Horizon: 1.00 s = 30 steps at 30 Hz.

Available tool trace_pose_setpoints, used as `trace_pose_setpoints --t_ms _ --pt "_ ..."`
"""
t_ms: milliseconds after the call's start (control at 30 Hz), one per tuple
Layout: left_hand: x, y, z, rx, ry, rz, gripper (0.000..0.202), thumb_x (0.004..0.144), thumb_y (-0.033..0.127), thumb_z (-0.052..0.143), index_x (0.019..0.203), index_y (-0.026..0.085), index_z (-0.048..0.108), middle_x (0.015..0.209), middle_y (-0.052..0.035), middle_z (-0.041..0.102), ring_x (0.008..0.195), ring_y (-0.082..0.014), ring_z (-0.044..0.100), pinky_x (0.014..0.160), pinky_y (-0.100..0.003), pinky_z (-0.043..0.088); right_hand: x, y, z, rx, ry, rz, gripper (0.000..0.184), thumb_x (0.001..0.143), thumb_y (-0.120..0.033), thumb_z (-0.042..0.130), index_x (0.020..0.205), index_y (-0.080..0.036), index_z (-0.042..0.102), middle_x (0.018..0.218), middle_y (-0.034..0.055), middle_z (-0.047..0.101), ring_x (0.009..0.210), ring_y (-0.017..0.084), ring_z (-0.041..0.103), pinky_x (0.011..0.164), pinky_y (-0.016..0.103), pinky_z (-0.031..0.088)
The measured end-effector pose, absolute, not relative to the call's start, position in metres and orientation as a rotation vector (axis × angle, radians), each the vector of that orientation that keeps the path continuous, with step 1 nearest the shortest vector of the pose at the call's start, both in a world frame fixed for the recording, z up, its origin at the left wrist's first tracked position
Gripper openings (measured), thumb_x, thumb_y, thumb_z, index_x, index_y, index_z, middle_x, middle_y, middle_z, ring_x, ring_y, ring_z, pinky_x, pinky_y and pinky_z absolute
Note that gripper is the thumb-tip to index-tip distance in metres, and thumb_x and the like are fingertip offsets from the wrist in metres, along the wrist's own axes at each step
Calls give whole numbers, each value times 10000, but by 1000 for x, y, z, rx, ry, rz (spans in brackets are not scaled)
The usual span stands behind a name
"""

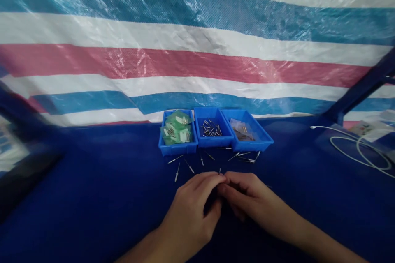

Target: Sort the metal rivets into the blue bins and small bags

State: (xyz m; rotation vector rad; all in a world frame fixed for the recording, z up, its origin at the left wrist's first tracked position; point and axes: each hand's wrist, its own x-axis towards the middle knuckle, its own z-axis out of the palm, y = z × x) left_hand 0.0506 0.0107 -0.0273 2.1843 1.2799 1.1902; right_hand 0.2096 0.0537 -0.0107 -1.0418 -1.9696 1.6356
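My left hand point(196, 203) and my right hand point(251, 197) meet fingertip to fingertip over the table. Both are closed in a pinch, and what lies between the fingers is hidden. A thin metal tip point(219, 170) shows just above the left fingertips; whether it is held or lies behind them I cannot tell. Beyond the hands, several blind rivets are scattered on the blue surface, among them one rivet point(177, 172) at the left and another point(189, 167) beside it. More rivets point(212, 129) lie in the middle blue bin point(216, 143).
A left blue bin point(179, 149) holds green-tinted packets point(177, 129). The right blue bin point(253, 146) has clear bags point(242, 130) of small parts. A white cable point(367, 160) coils at the right. A striped tarp point(197, 63) hangs behind the blue table point(108, 185).
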Motion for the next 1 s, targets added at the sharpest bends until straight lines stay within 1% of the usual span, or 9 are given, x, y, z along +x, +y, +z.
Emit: trace_pose_setpoints --t_ms 100,200,300,400,500,633,833,900,1000 --pt "52 11 -28 2156 1275 1243 223 827 81 483 994 198 574 893 -11 677 789 -107 650 703 -185 513 214 57 -10 -1025 -1950 1673 318 864 -407 455 673 -155 490 510 -46 448 442 63 407 432 177 312" --pt "52 11 -27 2136 1285 1185 192 846 88 439 870 200 593 726 19 658 620 -92 624 575 -173 486 218 62 -10 -1080 -1964 1539 316 835 -428 509 681 -153 494 548 -42 452 476 64 414 447 181 315" --pt "53 9 -26 2127 1296 1083 147 812 95 475 813 196 581 697 26 649 606 -100 615 573 -187 473 221 68 -10 -1073 -2016 1466 244 828 -402 533 841 -158 538 613 -36 485 541 81 453 493 193 349" --pt "53 9 -26 2078 1299 1047 103 777 131 539 841 203 576 727 26 657 628 -109 619 613 -203 482 222 70 -10 -986 -2081 1496 255 860 -353 491 1033 -178 556 720 -10 555 624 102 504 567 216 399" --pt "54 9 -25 2043 1267 1025 54 821 215 525 820 210 579 696 29 644 585 -106 598 601 -207 479 222 69 -8 -896 -2159 1497 214 885 -276 437 966 -173 606 806 11 597 698 108 525 637 226 417" --pt "54 9 -23 2042 1208 1018 209 904 208 391 789 204 565 675 27 634 562 -86 582 564 -178 455 223 70 -4 -887 -2198 1549 169 864 -195 442 847 -148 604 742 -4 561 648 88 492 594 199 395" --pt "52 11 -27 1979 1283 1018 190 920 243 361 1018 235 523 714 24 660 605 -112 629 512 -183 442 228 71 -9 -865 -2146 1591 149 841 -274 520 810 -137 571 654 -28 516 553 63 404 498 176 319" --pt "52 12 -28 1944 1294 1012 188 922 274 360 1007 227 521 675 26 659 562 -111 618 494 -187 436 228 71 -10 -852 -2180 1569 166 849 -276 511 778 -136 567 622 -35 489 531 58 380 480 174 300" --pt "52 12 -26 1915 1298 999 162 907 295 397 906 219 540 620 34 640 510 -102 588 465 -181 415 228 71 -9 -870 -2209 1546 216 875 -300 466 773 -137 564 606 -31 475 523 63 399 473 177 314"
